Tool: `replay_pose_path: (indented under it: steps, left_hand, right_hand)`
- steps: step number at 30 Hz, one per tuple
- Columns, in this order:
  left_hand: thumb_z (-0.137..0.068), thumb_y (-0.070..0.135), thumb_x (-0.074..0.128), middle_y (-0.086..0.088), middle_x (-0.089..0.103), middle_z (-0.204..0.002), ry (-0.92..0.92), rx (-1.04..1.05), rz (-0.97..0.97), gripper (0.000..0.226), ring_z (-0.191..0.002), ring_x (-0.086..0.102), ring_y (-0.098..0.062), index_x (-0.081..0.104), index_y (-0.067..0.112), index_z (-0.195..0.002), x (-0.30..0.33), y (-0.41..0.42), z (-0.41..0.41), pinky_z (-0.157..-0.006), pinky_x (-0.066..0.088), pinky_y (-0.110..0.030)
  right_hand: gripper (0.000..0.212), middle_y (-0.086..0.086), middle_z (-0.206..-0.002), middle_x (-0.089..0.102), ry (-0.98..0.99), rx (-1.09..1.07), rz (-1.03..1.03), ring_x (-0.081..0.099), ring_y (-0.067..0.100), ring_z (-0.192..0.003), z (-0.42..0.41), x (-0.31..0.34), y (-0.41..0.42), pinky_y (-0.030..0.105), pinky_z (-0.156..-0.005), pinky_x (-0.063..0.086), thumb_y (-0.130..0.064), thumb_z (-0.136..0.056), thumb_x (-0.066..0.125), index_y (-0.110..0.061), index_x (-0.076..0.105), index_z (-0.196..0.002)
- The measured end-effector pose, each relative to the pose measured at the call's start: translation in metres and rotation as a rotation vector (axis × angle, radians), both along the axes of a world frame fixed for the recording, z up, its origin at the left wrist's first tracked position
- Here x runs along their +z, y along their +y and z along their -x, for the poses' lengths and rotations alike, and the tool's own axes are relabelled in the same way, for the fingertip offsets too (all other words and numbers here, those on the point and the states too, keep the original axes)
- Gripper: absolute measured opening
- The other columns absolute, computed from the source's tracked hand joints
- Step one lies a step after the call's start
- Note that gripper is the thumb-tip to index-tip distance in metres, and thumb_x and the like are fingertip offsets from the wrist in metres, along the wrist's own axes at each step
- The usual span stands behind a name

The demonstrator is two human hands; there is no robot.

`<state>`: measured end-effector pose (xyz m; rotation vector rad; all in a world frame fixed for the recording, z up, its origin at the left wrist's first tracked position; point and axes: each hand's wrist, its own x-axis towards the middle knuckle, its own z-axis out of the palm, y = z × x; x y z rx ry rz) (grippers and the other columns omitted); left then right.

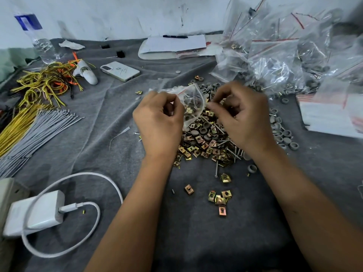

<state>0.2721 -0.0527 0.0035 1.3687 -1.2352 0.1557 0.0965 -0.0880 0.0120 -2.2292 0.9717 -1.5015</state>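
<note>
A small clear zip bag [193, 104] with a red seal line hangs between my two hands over a heap of brass clip nuts, screws and grey rubber caps [208, 140]. My left hand [159, 122] pinches the bag's left edge with curled fingers. My right hand [243, 116] pinches its right edge near the opening. Some clips, caps and screws show through the bag. Several loose brass clips [220, 199] lie nearer to me on the grey cloth [110, 118].
Filled plastic bags [284, 55] pile up at the back right, a stack of empty bags [332, 116] lies at the right. Yellow and grey cable ties [29, 124], a phone [120, 71], a white charger with cable [39, 213], a water bottle [37, 36], and a notepad with pen [172, 44] lie around.
</note>
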Motion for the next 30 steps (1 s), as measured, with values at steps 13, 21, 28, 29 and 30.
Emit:
replay_pose_path:
  steps: [13,21,28,29,30]
  left_hand:
    - [-0.083,0.015,0.072,0.002,0.063,-0.066,0.049,-0.02,-0.084,0.009,-0.064,0.06,-0.018,0.075,0.014,-0.075,-0.008,-0.007,-0.004,-0.065,0.051,-0.042]
    - [-0.085,0.014,0.074,0.008,0.071,-0.074,0.024,-0.228,-0.151,0.007,-0.066,0.064,-0.007,0.079,0.019,-0.082,-0.007,-0.007,0.003,-0.064,0.056,-0.034]
    - [-0.085,0.014,0.075,0.011,0.065,-0.066,0.101,-0.159,-0.145,0.009,-0.061,0.059,-0.006,0.077,0.02,-0.078,-0.009,-0.008,0.002,-0.059,0.049,-0.024]
    - [-0.084,0.014,0.075,0.011,0.064,-0.065,0.124,-0.154,-0.153,0.01,-0.06,0.057,-0.006,0.077,0.021,-0.077,-0.008,-0.008,0.001,-0.058,0.048,-0.025]
    - [-0.084,0.014,0.074,0.011,0.062,-0.063,0.145,-0.151,-0.159,0.011,-0.059,0.056,-0.005,0.077,0.021,-0.077,-0.009,-0.009,0.001,-0.057,0.047,-0.025]
  right_hand:
    - [0.023,-0.007,-0.101,0.054,0.638,0.088,-0.068,0.043,0.013,-0.106,-0.007,-0.012,-0.006,0.038,-0.093,0.045,-0.037,-0.09,0.075,-0.019,0.076,-0.104]
    - [0.019,0.002,-0.097,0.072,0.224,-0.003,0.123,0.063,0.01,-0.089,-0.003,-0.002,-0.001,0.018,-0.084,0.05,-0.015,-0.086,0.082,-0.009,0.079,-0.104]
    - [0.02,-0.006,-0.092,0.073,0.096,-0.1,0.02,0.065,-0.006,-0.081,0.003,-0.002,-0.004,0.01,-0.074,0.052,-0.016,-0.083,0.084,-0.011,0.076,-0.101]
    - [0.018,-0.008,-0.091,0.071,0.084,-0.103,0.018,0.064,-0.007,-0.08,0.005,-0.001,-0.005,0.008,-0.075,0.051,-0.017,-0.084,0.084,-0.011,0.076,-0.099]
    - [0.016,-0.009,-0.091,0.071,0.088,-0.099,0.014,0.064,-0.006,-0.079,0.006,-0.001,-0.005,0.009,-0.077,0.05,-0.019,-0.085,0.083,-0.011,0.076,-0.097]
